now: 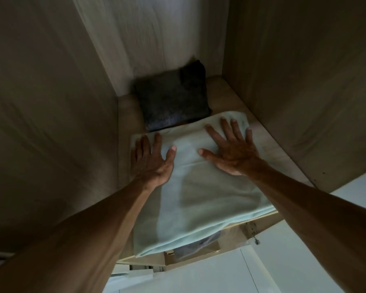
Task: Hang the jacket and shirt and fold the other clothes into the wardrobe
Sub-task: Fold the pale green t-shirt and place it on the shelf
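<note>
1. Pressing palm-down, the left hand and the right hand both lie flat on a folded, pale mint-green garment of soft fabric. Their fingers are straight and spread and grip nothing.
2. The hands are apart. The left one sits at the garment's left edge, and the right one is near its far right corner.
3. Both bare forearms reach forward and down from the lower corners of the view, with the wrists roughly in line with the arms.
4. The flat palms look meant to smooth the fold and seat it, or to slide it further back, so that it keeps its shape.
5. The mint-green garment lies on the pale wooden wardrobe shelf. Its near edge hangs slightly over the shelf's front lip.
6. Its far edge meets a folded charcoal-grey knitted garment that sits at the back of the same shelf. Whether the two overlap cannot be told.
7. The dim left side panel, the right side panel and the paler back panel enclose the shelf.
8. Below the shelf's front edge a patch of blue-grey fabric shows, too blurred to identify.
9. No hanging jacket or shirt is in view, so by my reading this moment belongs to the folding part of the task.
</note>
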